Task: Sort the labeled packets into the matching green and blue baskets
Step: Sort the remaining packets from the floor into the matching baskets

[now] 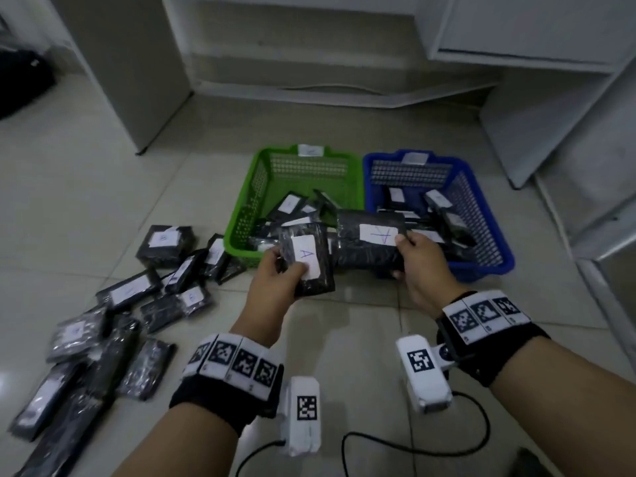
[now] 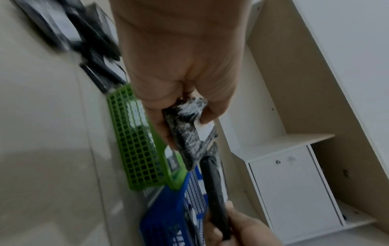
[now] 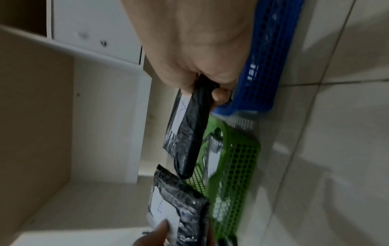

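My left hand [image 1: 275,275] grips a small black packet [image 1: 309,261] with a white label marked "A", thumb on the label, just in front of the green basket [image 1: 254,187]. My right hand [image 1: 418,261] grips a bigger black packet [image 1: 370,242], also marked "A", held over the gap between the green basket and the blue basket [image 1: 481,215]. Both baskets hold several black packets. In the left wrist view the fingers [image 2: 210,114] pinch the small packet [image 2: 187,131]. The right wrist view shows the thumb and fingers [image 3: 219,95] clamped on the bigger packet [image 3: 189,133].
A heap of several black labeled packets [image 1: 113,304] lies on the tiled floor at the left. White cabinets and shelf panels [image 1: 296,46] stand behind and to the right of the baskets. A black cable [image 1: 413,452] loops on the floor near my wrists.
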Demonstrator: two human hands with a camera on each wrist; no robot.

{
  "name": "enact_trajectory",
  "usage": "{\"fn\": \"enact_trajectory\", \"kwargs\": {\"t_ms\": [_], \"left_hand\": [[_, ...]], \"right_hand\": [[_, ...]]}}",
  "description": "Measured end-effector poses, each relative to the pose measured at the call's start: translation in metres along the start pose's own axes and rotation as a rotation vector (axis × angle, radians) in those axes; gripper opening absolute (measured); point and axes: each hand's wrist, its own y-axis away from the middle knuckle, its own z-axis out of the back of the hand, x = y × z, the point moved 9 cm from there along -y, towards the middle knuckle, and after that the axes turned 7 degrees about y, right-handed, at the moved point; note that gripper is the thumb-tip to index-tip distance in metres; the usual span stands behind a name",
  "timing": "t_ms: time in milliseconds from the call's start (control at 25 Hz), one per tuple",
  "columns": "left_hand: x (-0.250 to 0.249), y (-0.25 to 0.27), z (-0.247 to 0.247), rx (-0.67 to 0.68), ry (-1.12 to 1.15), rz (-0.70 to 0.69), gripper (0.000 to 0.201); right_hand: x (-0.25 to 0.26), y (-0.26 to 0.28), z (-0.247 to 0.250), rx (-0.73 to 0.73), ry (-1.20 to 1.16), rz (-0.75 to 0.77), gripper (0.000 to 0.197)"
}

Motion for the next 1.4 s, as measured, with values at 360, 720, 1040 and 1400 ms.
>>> {"fn": "enact_trajectory", "kwargs": {"t_ms": [360,720,1040,1400], "left_hand": [[0.021,-0.059,-0.129,0.098,0.040,0.029,0.035],[0.042,-0.088,-0.146,0.063,0.008,0.043,0.047],[0.061,-0.105,-0.192,0.180,-0.269,-0.061,0.051],[0.049,-0.033,-0.165,0.401,-1.102,-0.659,0.022]], "right_hand": [[-0.014,-0.135,0.062,-0.092,0.057,-0.105,0.028],[-0.027,-0.161,0.067,-0.080,0.238,0.000,0.032],[-0.028,-0.102,0.065,0.084,0.046,-0.031,0.036],[-0.038,-0.103,0.096,-0.031,0.148,-0.043,0.037]]}}
